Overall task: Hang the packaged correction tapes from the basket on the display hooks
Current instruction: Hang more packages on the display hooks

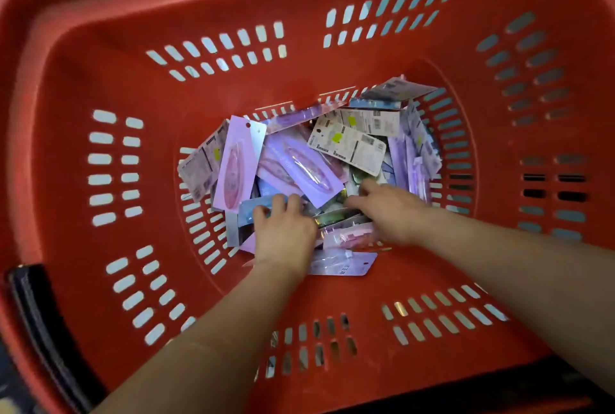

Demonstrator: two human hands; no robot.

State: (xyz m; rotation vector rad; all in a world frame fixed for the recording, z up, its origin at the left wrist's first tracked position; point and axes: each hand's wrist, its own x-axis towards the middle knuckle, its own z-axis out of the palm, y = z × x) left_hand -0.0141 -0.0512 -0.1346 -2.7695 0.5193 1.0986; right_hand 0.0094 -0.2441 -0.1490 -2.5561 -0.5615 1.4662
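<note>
reaching down into the red basket (100,57), both hands are on the pile of packaged correction tapes (319,160) at the bottom. the left hand (283,234) has its fingers (279,202) bent down over a blue pack (250,212); it is hard to tell if they really hold it. the right hand (389,210) has its fingers (357,202) stretched out, touching shiny packs. the packs look light, flat and a bit bendy, with slippery clear fronts, so a pinch on the card end by the little hole should work best. a pink pack (233,164) lies just past the left fingertips. the packs lie crossed, so one may drag others. tall walls stand all around the fingers, with open room only above them.
</note>
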